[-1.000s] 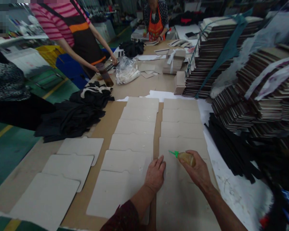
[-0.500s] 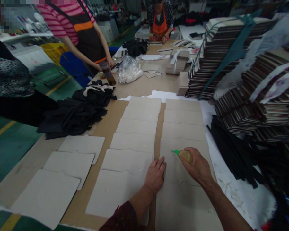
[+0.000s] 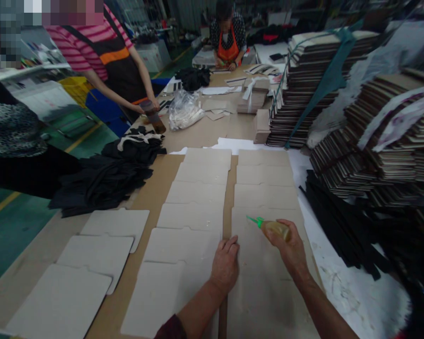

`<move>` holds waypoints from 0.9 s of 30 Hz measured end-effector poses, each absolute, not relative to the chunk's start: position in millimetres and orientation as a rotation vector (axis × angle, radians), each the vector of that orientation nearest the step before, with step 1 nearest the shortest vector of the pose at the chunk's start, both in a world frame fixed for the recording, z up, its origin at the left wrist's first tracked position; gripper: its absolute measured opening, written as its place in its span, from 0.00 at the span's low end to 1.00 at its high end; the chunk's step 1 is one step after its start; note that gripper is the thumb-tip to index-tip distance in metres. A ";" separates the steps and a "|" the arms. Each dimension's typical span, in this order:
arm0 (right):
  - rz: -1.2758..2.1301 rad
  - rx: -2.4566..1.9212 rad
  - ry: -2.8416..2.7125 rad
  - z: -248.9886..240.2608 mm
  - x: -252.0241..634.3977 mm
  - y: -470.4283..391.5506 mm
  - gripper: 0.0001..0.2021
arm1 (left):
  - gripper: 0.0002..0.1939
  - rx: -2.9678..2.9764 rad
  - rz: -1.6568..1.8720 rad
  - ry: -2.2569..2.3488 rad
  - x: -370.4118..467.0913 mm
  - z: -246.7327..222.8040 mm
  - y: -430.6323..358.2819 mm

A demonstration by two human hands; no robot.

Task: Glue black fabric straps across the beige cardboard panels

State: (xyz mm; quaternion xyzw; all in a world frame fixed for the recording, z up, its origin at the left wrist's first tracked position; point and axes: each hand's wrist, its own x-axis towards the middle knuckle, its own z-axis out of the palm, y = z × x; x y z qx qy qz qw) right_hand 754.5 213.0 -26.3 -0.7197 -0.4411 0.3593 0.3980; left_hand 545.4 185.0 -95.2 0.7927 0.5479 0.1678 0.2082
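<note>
My right hand point(image 3: 292, 247) is wrapped round a soft squeeze bottle point(image 3: 275, 230) of yellowish liquid. Its thin green nozzle points left, just over a grey-beige cardboard panel point(image 3: 265, 256) in the right-hand column. Low on the middle of the table, my left hand point(image 3: 226, 263) lies palm down with its fingers slightly bent, at the gap between the two columns. Overlapping cardboard panels point(image 3: 183, 216) with small notched edges make up the middle column, and small wet-looking spots show on some. A shorter row of similar panels point(image 3: 95, 254) overlaps at the left.
Black fabric pieces point(image 3: 102, 181) are heaped at the left edge. Tall stacks of boards point(image 3: 307, 94) and black strips point(image 3: 339, 226) stand or lie on the right. Farther back are a plastic bag point(image 3: 185, 110) and a jar point(image 3: 153, 117). Several people stand around the table.
The view has shifted slightly, so the table sits lower and more to the left. The bottle has tipped flatter in my right hand, its nozzle a little farther left. My left hand stays down.
</note>
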 end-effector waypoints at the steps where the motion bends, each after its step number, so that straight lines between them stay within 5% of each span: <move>1: 0.925 -1.805 -1.039 -25.3 757.9 215.7 0.27 | 0.22 2.199 0.446 1.521 545.9 -91.5 185.8; 9: 0.775 -1.801 -1.150 -18.4 771.7 263.2 0.25 | 0.19 2.304 0.442 1.526 559.1 -65.7 222.9; 17: 0.669 -1.892 -1.486 -30.1 762.9 298.0 0.22 | 0.25 2.368 0.490 1.524 571.5 -98.3 309.3; 27: 0.500 -1.963 -1.737 -17.5 756.3 312.3 0.17 | 0.17 2.366 0.482 1.623 575.7 -112.2 314.1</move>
